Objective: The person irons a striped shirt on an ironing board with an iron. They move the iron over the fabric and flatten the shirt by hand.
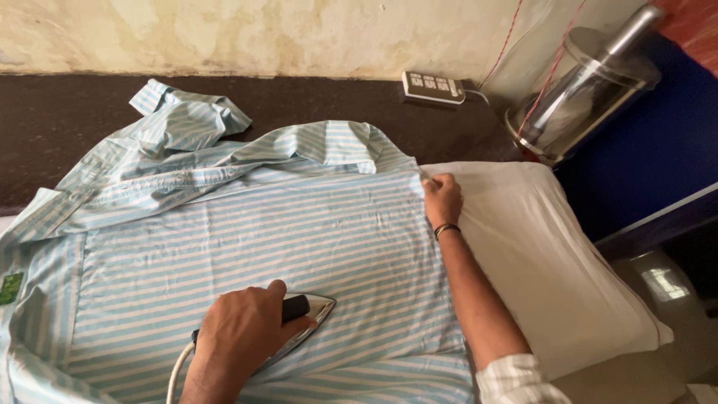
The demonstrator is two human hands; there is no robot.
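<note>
A blue-and-white striped shirt lies spread flat over a white padded ironing surface. My left hand is closed around the black handle of a metal clothes iron, which rests on the lower middle of the shirt with its tip pointing right. A white cord runs from the iron toward the bottom edge. My right hand pinches the shirt's right edge near the shoulder and holds the cloth taut. A dark band circles that wrist.
A dark brown ledge runs behind the shirt under a stained wall. A power strip sits on it. A steel and glass container stands at the right, beside a blue panel.
</note>
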